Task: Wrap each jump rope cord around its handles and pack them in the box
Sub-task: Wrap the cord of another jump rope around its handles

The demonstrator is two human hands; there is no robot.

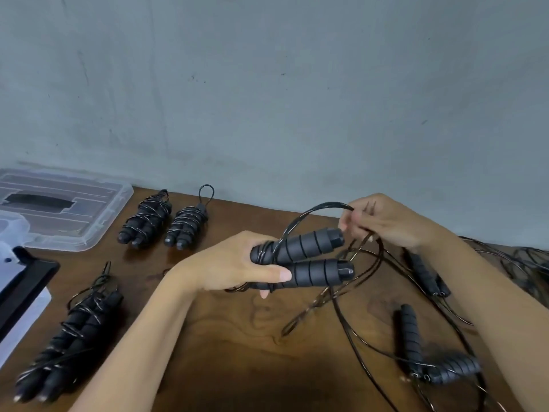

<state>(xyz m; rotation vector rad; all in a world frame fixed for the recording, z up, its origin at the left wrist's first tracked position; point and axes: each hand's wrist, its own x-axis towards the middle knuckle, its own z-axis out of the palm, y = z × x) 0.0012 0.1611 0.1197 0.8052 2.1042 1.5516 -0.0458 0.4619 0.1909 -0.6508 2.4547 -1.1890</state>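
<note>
Wrapping proceeds best when the left hand (237, 263), curled round the paired handles (309, 260) above the counter (237, 337), holds them parallel while the right hand (383, 221), pinching the cord (300, 221), lays taut, adjacent turns toward the free ends.

No text, label, brand, number or sign can be read anywhere in the view
</note>
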